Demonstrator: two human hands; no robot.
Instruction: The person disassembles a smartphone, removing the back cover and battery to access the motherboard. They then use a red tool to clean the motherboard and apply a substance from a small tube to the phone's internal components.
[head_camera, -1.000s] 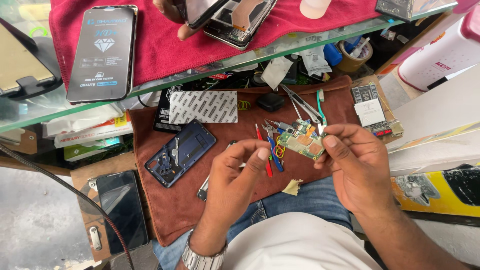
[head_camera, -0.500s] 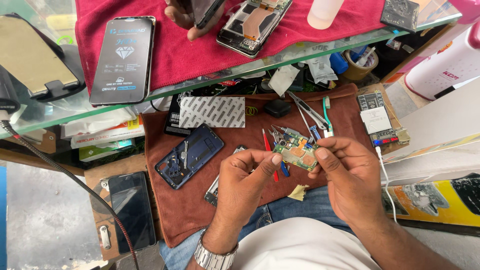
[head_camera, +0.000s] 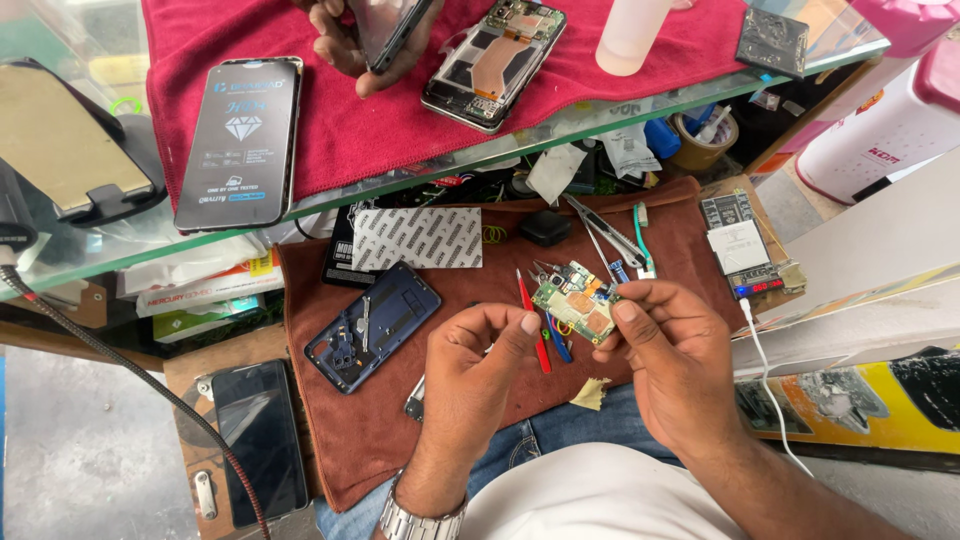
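my right hand (head_camera: 672, 352) pinches the small green circuit board (head_camera: 573, 311) by its right edge, holding it tilted above the brown cloth (head_camera: 400, 420). my left hand (head_camera: 478, 362) has come in closer than a second ago, fingers curled and thumb tip just beside the board's lower left corner; whether it grips anything, i cannot tell. the board has stayed in my right hand throughout, so the work is still close handling of it. beyond my left hand lies the blue phone shell (head_camera: 370, 325); the red tool (head_camera: 532, 320) lies between my hands, tweezers (head_camera: 605, 230) past the board. beyond both, another person's hand (head_camera: 352, 48) holds a phone on the red cloth (head_camera: 420, 110).
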